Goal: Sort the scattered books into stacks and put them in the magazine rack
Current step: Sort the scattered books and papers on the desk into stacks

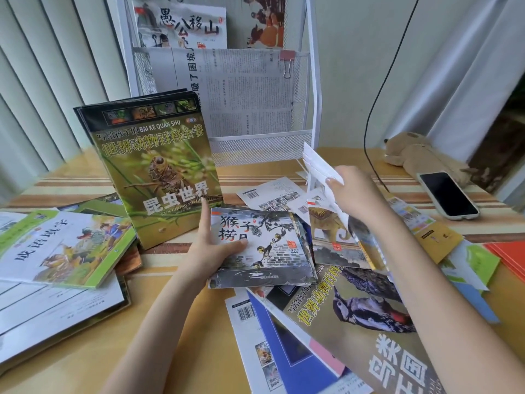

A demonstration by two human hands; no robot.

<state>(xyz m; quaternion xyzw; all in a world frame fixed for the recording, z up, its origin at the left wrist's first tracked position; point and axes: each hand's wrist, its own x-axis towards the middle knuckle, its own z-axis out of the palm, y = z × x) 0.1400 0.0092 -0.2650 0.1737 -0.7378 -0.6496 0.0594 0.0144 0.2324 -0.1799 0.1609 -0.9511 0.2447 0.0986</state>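
Left hand (pixel 211 248) is gripping the monkey picture book (pixel 261 248) mid-table while thin booklets (pixel 321 169) are being pinched by the right hand (pixel 355 191); stacking is judged underway, with squaring needed before the rack (pixel 315 109) at the far edge.

We see both our arms reaching forward from the bottom of the view, bare from elbow to hand. Our left hand (pixel 211 245) is out in front, near the middle. Its thumb lies flat across the cover of a book with monkeys (pixel 264 245) on it, and its first finger points up along the book's left edge. The other fingers are hidden under the book. Our right arm comes in from the lower right corner and crosses up toward the middle. Our right hand (pixel 352 191) is lifted higher than the left, its fingers curled round some thin white booklets (pixel 318 163) that stick up.
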